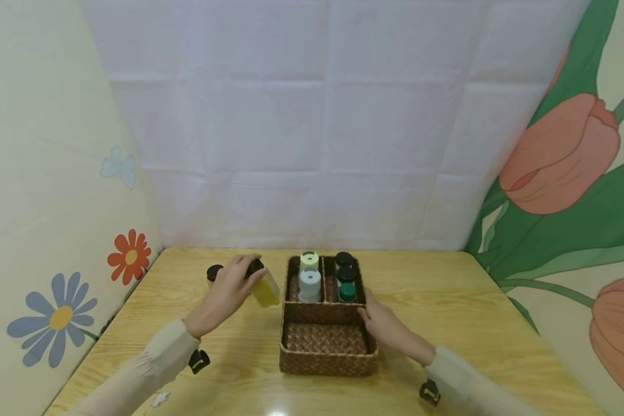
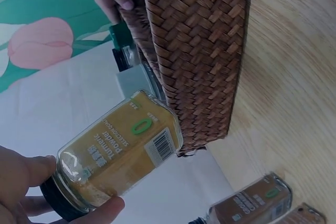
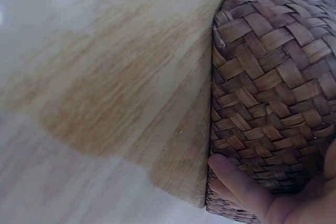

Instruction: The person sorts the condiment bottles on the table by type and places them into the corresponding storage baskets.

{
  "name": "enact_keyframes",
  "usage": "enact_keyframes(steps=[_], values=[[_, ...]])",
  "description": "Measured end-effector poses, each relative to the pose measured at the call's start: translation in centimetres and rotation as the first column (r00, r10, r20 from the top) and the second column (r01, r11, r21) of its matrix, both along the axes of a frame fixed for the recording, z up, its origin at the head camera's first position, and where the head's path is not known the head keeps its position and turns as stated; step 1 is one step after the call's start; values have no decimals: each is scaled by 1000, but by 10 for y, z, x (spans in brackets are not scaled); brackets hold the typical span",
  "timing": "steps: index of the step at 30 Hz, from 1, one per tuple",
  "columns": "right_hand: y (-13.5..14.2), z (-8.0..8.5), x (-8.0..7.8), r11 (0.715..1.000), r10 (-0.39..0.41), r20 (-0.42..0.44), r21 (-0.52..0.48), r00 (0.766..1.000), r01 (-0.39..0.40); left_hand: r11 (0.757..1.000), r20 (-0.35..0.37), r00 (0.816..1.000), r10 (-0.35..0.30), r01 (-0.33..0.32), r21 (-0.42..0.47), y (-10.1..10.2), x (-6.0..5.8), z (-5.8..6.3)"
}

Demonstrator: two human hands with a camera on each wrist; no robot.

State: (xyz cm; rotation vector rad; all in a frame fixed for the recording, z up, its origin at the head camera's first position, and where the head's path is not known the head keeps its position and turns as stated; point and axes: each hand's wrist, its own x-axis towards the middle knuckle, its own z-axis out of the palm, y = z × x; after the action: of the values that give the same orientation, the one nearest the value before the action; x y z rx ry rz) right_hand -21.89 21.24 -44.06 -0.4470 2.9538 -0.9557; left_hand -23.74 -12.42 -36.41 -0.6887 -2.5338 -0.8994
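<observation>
From my remote station: the tabletop [image 1: 447, 300] is pale wood grain under a glossy, light-catching finish. The basket [image 1: 326, 365] is rough brown woven fibre, matt. My left hand [image 1: 227, 292] holds a turmeric powder jar [image 2: 118, 156] of clear, shiny glass or plastic, I cannot tell which, with a smooth paper label and black cap. Backdrop [image 1: 322, 127]: creased white cloth.

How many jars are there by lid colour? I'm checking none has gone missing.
Black lid: 4, namely the turmeric jar in the left hand, one on the table, two in the basket
Green lid: 1
Pale lid: 2
Total in the head view: 7
</observation>
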Motion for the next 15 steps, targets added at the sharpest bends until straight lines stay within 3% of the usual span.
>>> enact_keyframes(steps=[6,15], values=[[0,-2,0,1000,-5,-7,1,1000,5,999,-30,999,-37,38,32,7,3,5],[0,-2,-2,1000,-11,-6,6,1000,11,995,57,993,-99,98,29,23,11,13]])
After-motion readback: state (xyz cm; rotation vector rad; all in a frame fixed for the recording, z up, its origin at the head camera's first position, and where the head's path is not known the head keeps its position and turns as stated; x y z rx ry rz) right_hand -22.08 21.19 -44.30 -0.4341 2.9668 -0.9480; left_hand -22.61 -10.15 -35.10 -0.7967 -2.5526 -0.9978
